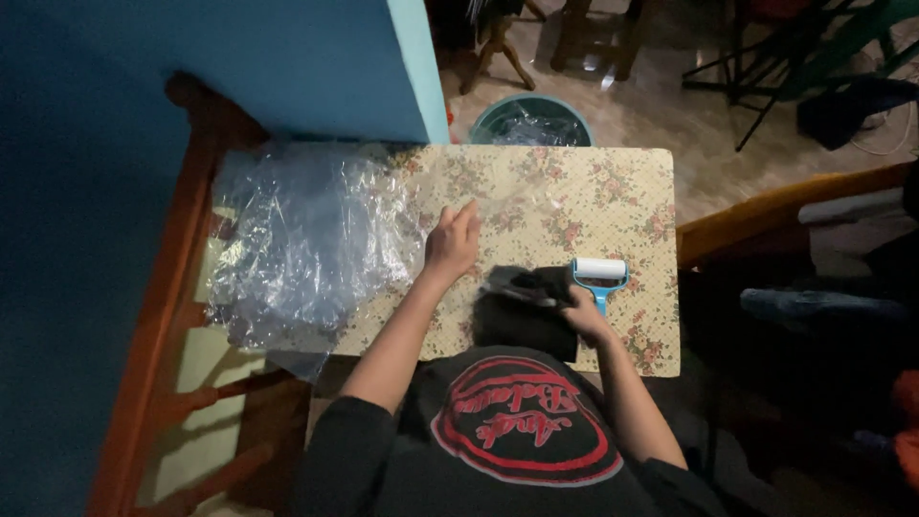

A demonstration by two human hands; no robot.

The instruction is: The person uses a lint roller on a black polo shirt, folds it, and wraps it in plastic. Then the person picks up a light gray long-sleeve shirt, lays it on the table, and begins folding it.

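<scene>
Head view looks straight down on a small table [632,191] covered in a floral cloth, with the person's black shirt filling the bottom of the frame. Left hand [452,241] reaches forward and lies flat on the cloth, fingers extended and released, its fingertips touching the edge of a clear plastic sheet [522,196] spread over the middle of the table. Just left of that hand sits a large crumpled heap of clear plastic [306,239], covering the table's left part and hanging over its near edge. Right hand [582,314] is closed on a black cloth [526,311] that lies at the table's near edge, in front of the person's chest. Beside that hand, touching or nearly touching it, lies a lint roller [600,273] with a white roll and a blue handle. Beyond the far edge stands a round teal bin [531,120] lined with plastic, on a tiled floor. A blue wall fills the left side.
</scene>
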